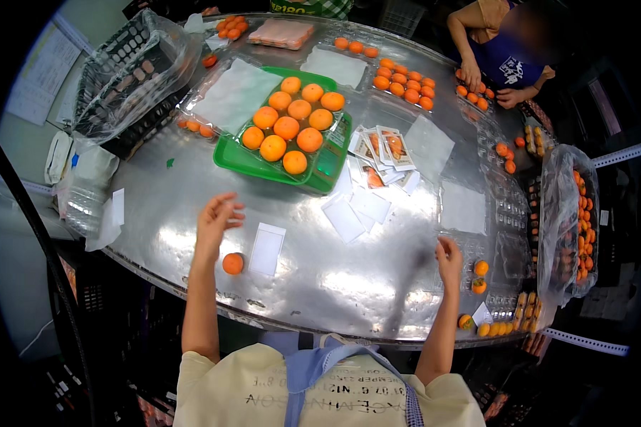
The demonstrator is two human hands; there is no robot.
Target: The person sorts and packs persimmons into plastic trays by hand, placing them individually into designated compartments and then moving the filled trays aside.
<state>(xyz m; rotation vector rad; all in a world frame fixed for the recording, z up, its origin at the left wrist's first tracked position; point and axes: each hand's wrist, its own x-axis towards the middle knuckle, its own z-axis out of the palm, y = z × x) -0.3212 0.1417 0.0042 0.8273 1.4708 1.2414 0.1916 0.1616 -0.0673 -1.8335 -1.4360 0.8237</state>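
Observation:
My left hand is above the metal table with its fingers apart and holds nothing. Just below it, one persimmon rests beside a white card. Farther in, a clear tray of orange persimmons sits on a green weighing scale with a lit display. My right hand is at the right, by a clear plastic tray; its fingers are bunched, and whether they hold anything is unclear. Two persimmons lie just right of it.
Printed cards and blank white cards lie mid-table. Plastic-lined crates stand at the left and right. Packed persimmons sit at the back. A co-worker's hands handle fruit at the far right.

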